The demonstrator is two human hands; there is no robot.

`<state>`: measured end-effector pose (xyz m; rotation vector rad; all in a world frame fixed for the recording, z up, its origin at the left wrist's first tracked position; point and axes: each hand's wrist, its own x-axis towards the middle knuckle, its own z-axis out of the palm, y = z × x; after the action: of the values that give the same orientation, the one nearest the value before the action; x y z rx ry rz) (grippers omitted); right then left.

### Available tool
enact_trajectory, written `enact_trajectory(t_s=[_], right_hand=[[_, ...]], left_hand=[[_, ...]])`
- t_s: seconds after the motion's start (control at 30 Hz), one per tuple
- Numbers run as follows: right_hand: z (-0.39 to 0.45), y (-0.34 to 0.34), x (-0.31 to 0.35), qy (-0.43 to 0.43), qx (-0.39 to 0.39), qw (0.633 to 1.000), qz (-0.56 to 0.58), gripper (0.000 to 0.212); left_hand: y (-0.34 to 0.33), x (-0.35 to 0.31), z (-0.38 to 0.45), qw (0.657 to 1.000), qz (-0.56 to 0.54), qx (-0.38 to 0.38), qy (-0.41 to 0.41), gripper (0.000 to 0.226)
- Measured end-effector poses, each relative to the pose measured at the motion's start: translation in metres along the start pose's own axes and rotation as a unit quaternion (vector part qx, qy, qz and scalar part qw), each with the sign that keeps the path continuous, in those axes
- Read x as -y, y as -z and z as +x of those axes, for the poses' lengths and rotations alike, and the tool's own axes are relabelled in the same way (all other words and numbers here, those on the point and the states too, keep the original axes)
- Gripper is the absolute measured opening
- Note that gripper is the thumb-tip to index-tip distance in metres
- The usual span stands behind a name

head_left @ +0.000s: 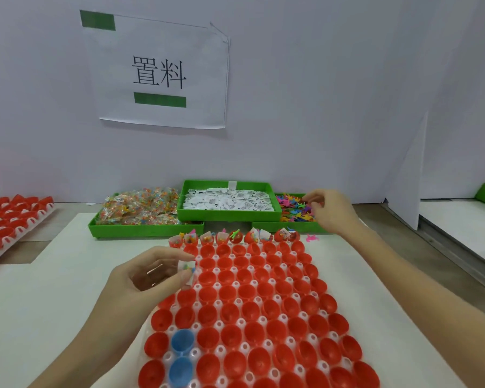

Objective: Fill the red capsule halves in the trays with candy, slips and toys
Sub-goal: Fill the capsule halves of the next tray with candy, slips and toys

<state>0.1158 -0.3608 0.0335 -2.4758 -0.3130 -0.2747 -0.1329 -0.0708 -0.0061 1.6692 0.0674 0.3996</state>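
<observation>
A spill is the likeliest fault from here: the small bundle (187,271), a white slip with a candy packet against it, is only pinched between thumb and fingertips of the left hand (149,278), and a loose pinch could let the pieces separate before a capsule half is reached. A miss into the white gaps of the capsule tray (252,309) is also possible, since the red capsule halves (207,278) sit close together. Only the tray's far row is seen filled; two blue halves (182,341) lie near its front left.

The left hand is held over the tray's left edge, fingers curled. The right hand (329,210) is stretched beyond the tray's far right corner into the toy bin (294,211), fingers bent down among the toys; whether one is gripped cannot be told. A pink toy (310,238) lies loose on the surface (67,275) beside that corner.
</observation>
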Motion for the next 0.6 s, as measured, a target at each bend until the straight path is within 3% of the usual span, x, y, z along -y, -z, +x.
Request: enact_trajectory(t_s=[0.23,0.6], right_hand=[[0.052,-0.022,-0.035,0.029,0.072,0.991,-0.106,0.027],[0.071,-0.045,-0.024,-0.011,0.085,0.986,-0.140,0.017]], left_hand=[[0.001,0.002,0.003,1.000,0.000,-0.001,0.014,0.032],[0.001,0.005,0.003,1.000,0.013,0.009,0.015,0.031]])
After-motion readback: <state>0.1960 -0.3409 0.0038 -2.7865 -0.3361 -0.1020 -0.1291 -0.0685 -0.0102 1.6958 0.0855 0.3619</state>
